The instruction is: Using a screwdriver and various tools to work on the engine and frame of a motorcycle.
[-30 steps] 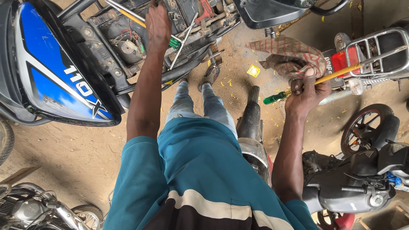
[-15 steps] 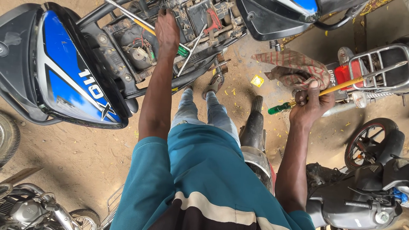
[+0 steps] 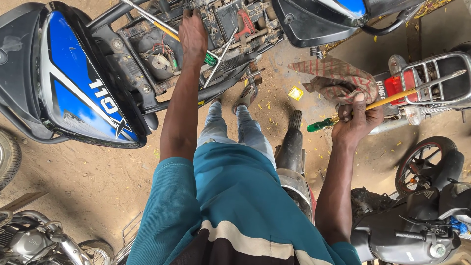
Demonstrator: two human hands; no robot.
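The left hand (image 3: pixel 193 34) is laid, fingers curled, upon the open frame (image 3: pixel 147 54) of a blue motorcycle; a yellow-shafted, green-handled screwdriver (image 3: pixel 360 109) is gripped by the right hand (image 3: pixel 357 120).

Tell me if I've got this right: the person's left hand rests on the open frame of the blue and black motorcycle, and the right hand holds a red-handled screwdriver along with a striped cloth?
Not quite. The right hand holds a screwdriver with a green handle and a yellow shaft, not a red handle, as the head view shows. The rest stands: the striped cloth is in that hand, and the left hand rests on the open frame of the blue and black motorcycle.
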